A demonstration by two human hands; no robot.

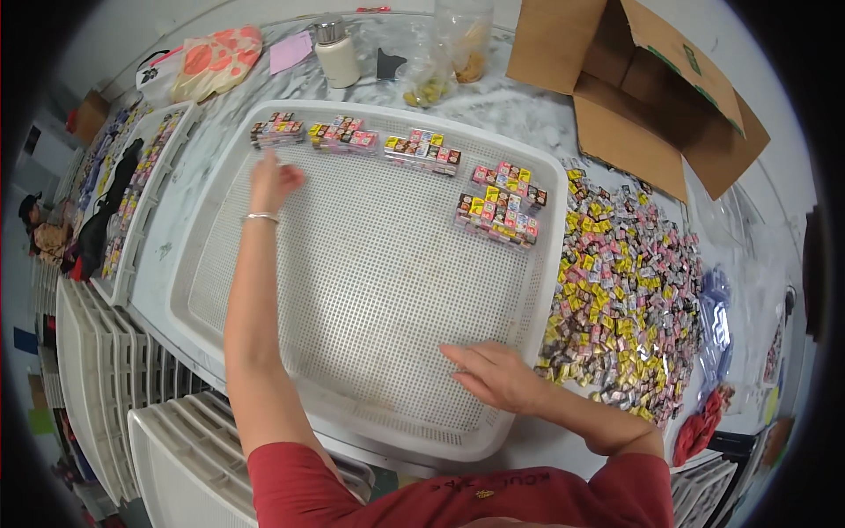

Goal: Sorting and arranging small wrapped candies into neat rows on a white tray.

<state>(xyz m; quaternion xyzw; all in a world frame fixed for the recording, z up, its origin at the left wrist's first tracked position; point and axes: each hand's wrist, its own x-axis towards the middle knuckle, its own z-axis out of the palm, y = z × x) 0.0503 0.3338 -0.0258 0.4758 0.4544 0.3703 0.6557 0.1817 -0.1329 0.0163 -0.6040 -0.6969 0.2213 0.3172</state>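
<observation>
My left hand [275, 183], with a bracelet at its wrist, is over the far left of a white perforated tray [370, 255]. Its fingertips are just short of a small block of packed pieces [277, 132]; a little blurred, the fingers look apart and nothing shows in them. Along the tray's far side sit more such blocks [343, 137] [422, 153] of pink, yellow and dark cube-like pieces. Two others [497, 216] [509, 182] are at the far right corner. Over the near right side, my right hand [495, 374] is open and holds nothing, its fingers stretched leftward.
Right of the tray spreads a heap of loose small wrapped pieces [616, 290]. Behind it stands an open cardboard box [629, 114]. A white bottle [338, 60] and a clear jar [465, 40] are at the back. Stacked trays [97, 378] stand at the left.
</observation>
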